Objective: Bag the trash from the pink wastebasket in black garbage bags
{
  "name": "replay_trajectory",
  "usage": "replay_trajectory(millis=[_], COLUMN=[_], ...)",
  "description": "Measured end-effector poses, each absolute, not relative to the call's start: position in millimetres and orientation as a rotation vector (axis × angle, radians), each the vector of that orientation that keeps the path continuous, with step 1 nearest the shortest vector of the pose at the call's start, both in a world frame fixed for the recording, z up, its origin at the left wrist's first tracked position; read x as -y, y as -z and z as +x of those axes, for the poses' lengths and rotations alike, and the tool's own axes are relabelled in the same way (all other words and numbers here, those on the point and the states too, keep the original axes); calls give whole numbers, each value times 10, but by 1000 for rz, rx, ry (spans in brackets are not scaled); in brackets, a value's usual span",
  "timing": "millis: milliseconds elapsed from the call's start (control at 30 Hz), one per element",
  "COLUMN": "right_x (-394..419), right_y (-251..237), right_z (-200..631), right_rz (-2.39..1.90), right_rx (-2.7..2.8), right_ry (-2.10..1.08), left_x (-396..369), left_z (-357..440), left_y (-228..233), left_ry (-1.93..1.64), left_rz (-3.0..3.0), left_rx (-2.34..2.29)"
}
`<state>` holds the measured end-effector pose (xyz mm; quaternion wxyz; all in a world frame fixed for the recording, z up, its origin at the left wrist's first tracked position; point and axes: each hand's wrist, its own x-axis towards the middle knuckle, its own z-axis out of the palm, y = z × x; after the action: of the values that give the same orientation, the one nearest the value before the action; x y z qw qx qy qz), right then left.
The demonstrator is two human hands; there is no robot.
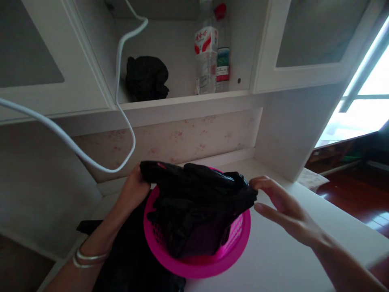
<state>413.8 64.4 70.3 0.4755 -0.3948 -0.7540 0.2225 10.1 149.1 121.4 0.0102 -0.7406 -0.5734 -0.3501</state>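
Nearest to me, at the bottom left, my left forearm comes in wearing silver bangles (88, 257), lying over a dark cloth (130, 259) that spreads across the near edge of the white table (279, 259). Just beyond it, my left hand (133, 188) is closed on the left end of a black plastic bag (194, 202), gripping it at the far rim of a pink basket (212, 263). That basket sits on the table right in front of me, touching the dark cloth on its left side, and the bag lies bunched across its top and sags down into it, so only the near rim and some of the lattice wall on either side show.

On the other side, my right hand (282, 211) reaches in from the lower right with its fingers stretched out and loose, grasping nothing; the tip of the top finger sits right against the right end of the bag, though I cannot tell whether it really touches.

Farther back, a strip of pale flowered wallpaper (182, 140) runs behind the table. A white cable (121, 101) loops down in front of it from above. Higher still, an open shelf (182, 101) between two cabinet doors carries a second crumpled black bag (146, 78) on the left and two clear bottles (209, 56) standing upright side by side on the right. Far to the right, a bright window (364, 101) glares above dark wooden floor (358, 194).
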Motion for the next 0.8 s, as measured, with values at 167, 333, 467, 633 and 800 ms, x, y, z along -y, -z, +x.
replay_trajectory(millis=[167,333,467,633,800], right_x=[-719,-754,-705,-483,-381], right_y=[-780,-933,-906,-920,-1009], right_z=[3826,3650,3686,3654,3821], right_rz=[-950,-865,-717,-471,-386], right_rx=[1816,1765,1383,1395,1559], right_ry=[-534,-464,-625,-611,-581], left_x=[-1067,-613,-450,-706,-944], left_z=[433,605,687,845,720], left_y=[-1182,-1131,-1134,-1109,-1047], left_ry=[1543,1335,1069,745,508], left_rz=[-2076,-1949,-1955,-2578,-2640], left_rx=[1475,888,530,793,934])
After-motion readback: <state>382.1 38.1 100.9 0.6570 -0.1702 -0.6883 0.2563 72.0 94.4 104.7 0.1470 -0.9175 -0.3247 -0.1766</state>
